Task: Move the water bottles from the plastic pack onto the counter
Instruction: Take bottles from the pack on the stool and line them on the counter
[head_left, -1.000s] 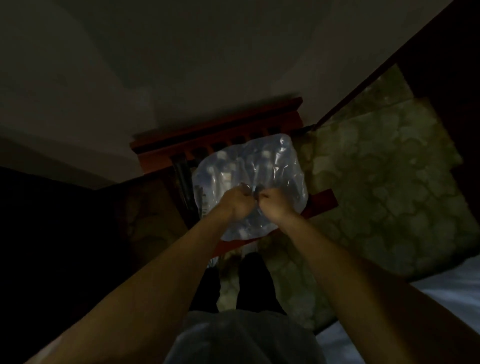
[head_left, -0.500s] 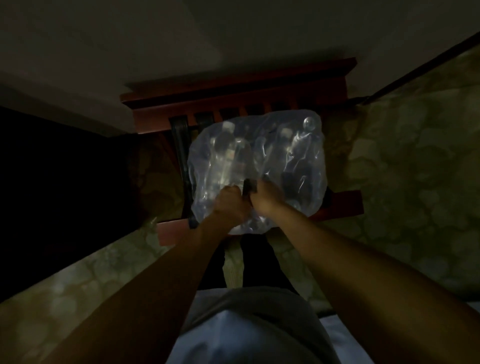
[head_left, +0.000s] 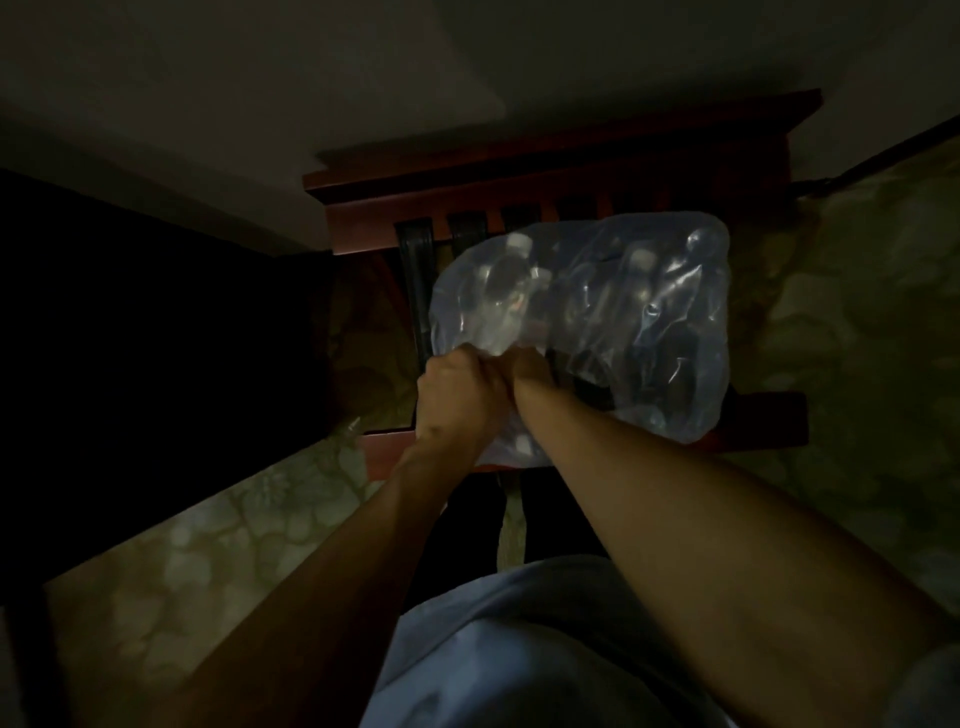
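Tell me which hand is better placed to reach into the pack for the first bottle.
Probably the right hand: it grips the plastic pack beside a dark opening in the film. The left hand holds the film at the near left edge, so it can steady the pack.

— What's at the top of the frame?
— A pale wall (head_left: 260, 78), dim. Below it, right of centre, a reddish-brown wooden rack (head_left: 519, 171) with slats.

— And the floor?
— A green patterned carpet (head_left: 208, 545), floral, at lower left and along the right edge.

— The left side?
— A black mass; too dark to tell.

— Bottom centre?
— A light blue shirt (head_left: 519, 649) above dark trousers (head_left: 467, 519).
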